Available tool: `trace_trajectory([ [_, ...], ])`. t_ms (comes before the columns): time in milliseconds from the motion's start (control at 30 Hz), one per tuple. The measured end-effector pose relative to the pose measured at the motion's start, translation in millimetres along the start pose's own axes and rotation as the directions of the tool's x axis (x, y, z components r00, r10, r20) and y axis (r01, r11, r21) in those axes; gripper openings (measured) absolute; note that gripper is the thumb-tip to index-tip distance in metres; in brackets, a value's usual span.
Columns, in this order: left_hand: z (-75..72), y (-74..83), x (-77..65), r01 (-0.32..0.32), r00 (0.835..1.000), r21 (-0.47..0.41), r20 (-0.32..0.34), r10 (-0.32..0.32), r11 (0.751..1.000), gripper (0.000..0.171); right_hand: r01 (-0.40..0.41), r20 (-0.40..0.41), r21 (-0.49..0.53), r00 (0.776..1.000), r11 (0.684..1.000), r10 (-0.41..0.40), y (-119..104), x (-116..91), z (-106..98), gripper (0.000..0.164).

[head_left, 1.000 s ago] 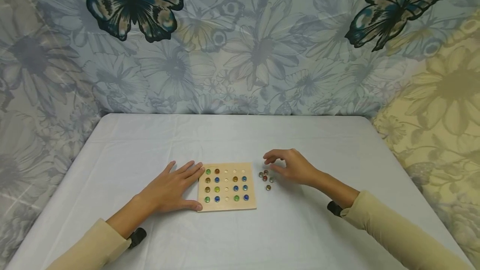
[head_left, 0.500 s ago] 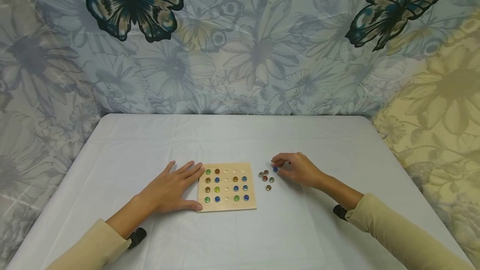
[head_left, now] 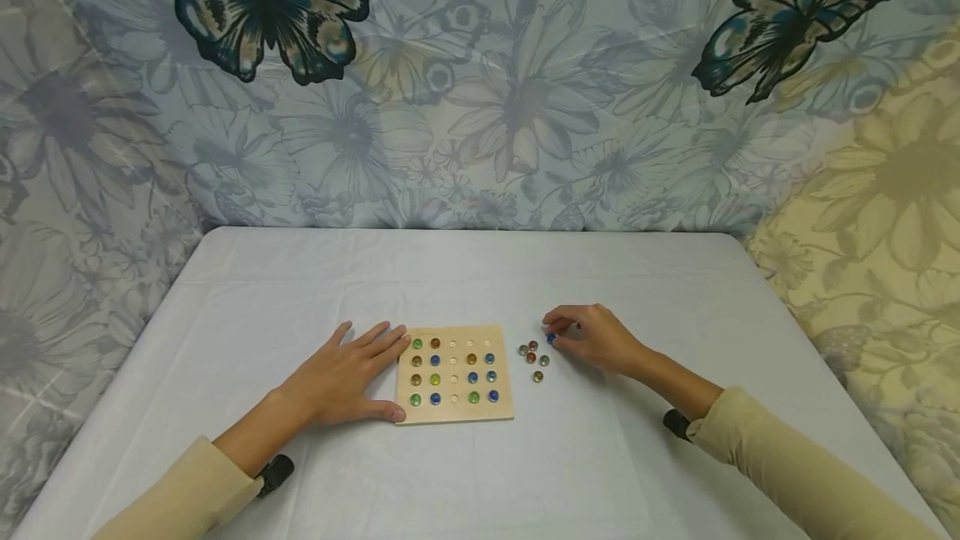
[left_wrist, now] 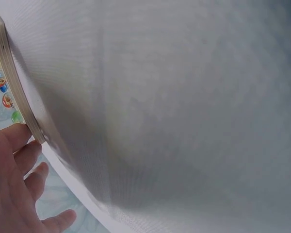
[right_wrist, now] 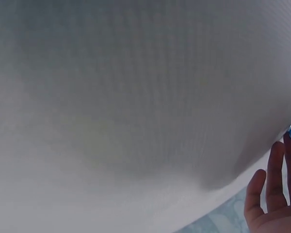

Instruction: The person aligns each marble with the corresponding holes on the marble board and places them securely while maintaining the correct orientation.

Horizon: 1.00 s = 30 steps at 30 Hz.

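A square pale wooden board (head_left: pixel 453 411) with rows of round hollows lies flat in the middle of the head view. Green, brown and blue marbles sit in many hollows; the middle column and part of the far row are bare. My left hand (head_left: pixel 345 373) rests at its left edge, fingers spread, thumb on the near corner and fingertips at the far one. In the left wrist view those fingers touch the board's side (left_wrist: pixel 19 87). To the right of the board, my right hand (head_left: pixel 596 340) pinches a blue marble (head_left: pixel 551 339) between thumb and finger, low over the cloth.
Several loose marbles (head_left: pixel 531 357) lie in a small cluster between the board and my right hand, one (head_left: pixel 537 376) slightly nearer. A white cloth (head_left: pixel 465 282) covers the table. Behind it hangs a butterfly-patterned fabric (head_left: pixel 525 107).
My right hand has shifted slightly right and toward me, and the blue marble now shows between its fingers. My left hand and the board have stayed in place.
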<state>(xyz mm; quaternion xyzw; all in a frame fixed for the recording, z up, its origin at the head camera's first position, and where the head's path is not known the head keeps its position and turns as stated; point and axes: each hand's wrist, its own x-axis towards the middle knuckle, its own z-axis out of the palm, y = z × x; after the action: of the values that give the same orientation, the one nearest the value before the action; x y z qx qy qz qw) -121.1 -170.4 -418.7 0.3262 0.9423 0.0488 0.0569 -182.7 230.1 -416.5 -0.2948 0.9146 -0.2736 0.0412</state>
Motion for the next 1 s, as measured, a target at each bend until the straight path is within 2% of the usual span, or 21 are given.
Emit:
trace_trajectory([
  [267, 0.2, 0.2, 0.1, 0.001, 1.0, -0.002, -0.001, -0.001, 1.0, 0.103, -0.005, 0.025, 0.004, 1.0, 1.0, 0.004, -3, 3, -2, 0.028],
  [667, 0.8, -0.4, -0.6, 0.001, 1.0, -0.009, -0.001, -0.001, 1.0, 0.103, 0.044, 0.021, -0.014, 0.999, 0.999, -0.044, -11, 16, -4, 0.029],
  [1000, -0.1, -0.8, -0.4, 0.003, 1.0, -0.024, 0.007, -0.002, 1.0, 0.103, 0.079, -0.015, 0.105, 0.997, 0.991, -0.078, -23, 32, 9, 0.031],
])
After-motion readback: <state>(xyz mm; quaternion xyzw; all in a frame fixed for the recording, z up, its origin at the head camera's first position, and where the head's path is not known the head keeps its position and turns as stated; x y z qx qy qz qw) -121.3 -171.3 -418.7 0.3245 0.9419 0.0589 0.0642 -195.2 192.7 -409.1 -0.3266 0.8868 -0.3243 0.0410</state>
